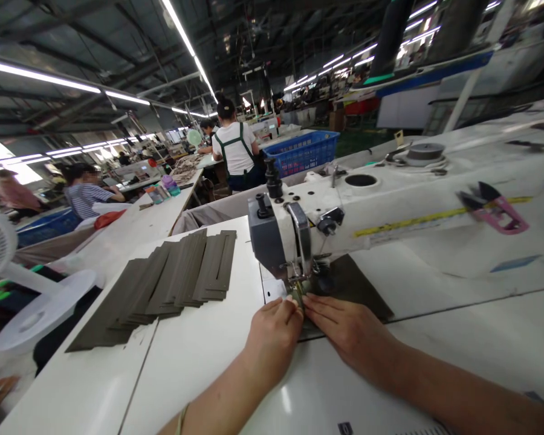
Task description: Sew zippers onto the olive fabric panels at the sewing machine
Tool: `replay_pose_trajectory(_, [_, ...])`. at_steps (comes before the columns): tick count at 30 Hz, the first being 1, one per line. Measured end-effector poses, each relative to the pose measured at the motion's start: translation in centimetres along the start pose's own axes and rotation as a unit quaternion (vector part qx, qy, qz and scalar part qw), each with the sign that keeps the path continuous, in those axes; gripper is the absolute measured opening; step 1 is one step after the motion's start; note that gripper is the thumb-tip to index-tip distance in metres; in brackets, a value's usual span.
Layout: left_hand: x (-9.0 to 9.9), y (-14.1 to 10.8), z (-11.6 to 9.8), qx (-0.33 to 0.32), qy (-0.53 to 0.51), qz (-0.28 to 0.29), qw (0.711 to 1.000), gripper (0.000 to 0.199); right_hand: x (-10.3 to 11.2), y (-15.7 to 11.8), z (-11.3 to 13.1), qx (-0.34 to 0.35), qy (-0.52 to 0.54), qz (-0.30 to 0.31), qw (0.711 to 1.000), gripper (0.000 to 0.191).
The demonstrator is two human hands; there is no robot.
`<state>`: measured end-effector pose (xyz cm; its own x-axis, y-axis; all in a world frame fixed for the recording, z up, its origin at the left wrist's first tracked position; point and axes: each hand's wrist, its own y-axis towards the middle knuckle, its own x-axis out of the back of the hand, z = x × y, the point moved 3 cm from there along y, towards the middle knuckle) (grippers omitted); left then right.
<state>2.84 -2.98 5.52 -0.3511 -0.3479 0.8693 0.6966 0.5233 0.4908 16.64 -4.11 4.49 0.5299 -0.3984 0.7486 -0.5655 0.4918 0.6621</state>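
Observation:
At the needle of a white sewing machine (294, 241), a dark olive fabric piece (360, 287) lies flat, partly under the machine arm. My left hand (276, 332) is closed, its fingertips pinching a small greenish strip at the presser foot. Beside it, my right hand (349, 323) has its fingers pressed together and laid on the fabric next to the same strip. Left of the machine, a fanned stack of dark olive pieces (163, 284) rests on the white table (199, 362).
Pink-handled snips (503, 211) and a yellow tape measure (403, 226) are on the machine arm, near a bobbin (425, 152). A white fan (49, 302) stands at the left. Behind are a blue basket (303, 151) and people seated at other tables.

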Motion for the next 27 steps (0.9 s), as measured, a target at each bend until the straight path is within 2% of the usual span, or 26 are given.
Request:
replay_pose_trajectory(9, [-1.0,0.7,1.8,-0.007,-0.007,-0.018,1.0,0.026,-1.3,1.2,-1.0,-0.046,-0.005,0.004,0.999,0.031])
replay_pose_trajectory(12, [-1.1,0.7,2.1,0.012,-0.013,-0.015,1.0,0.025,-1.2,1.4,-1.0,-0.055,-0.008,0.008,0.998,0.03])
replay_pose_trajectory(15, [-0.6,0.2,1.8,0.048,-0.033,-0.005,0.998,0.015,-0.5,1.2,-0.8,-0.066,0.002,0.021,0.998,0.025])
replay_pose_trajectory(17, [0.0,-0.4,1.4,0.075,-0.042,-0.008,0.996,0.018,-0.3,0.5,-0.8,-0.075,0.008,0.028,0.997,0.026])
replay_pose_trajectory(19, [0.3,-1.1,0.9,0.087,-0.048,-0.008,0.995,0.022,-0.7,-0.5,-0.8,-0.066,-0.003,0.021,0.998,0.03])
replay_pose_trajectory(23, [0.2,-1.5,0.6,0.063,-0.07,-0.011,0.995,0.021,-2.3,-2.0,-1.1,-0.036,-0.04,0.019,0.998,0.034])
replay_pose_trajectory(27, [-0.3,-1.0,1.1,0.038,-0.067,-0.022,0.997,0.021,-2.5,-1.7,-1.3,-0.01,-0.064,0.018,0.998,0.034])
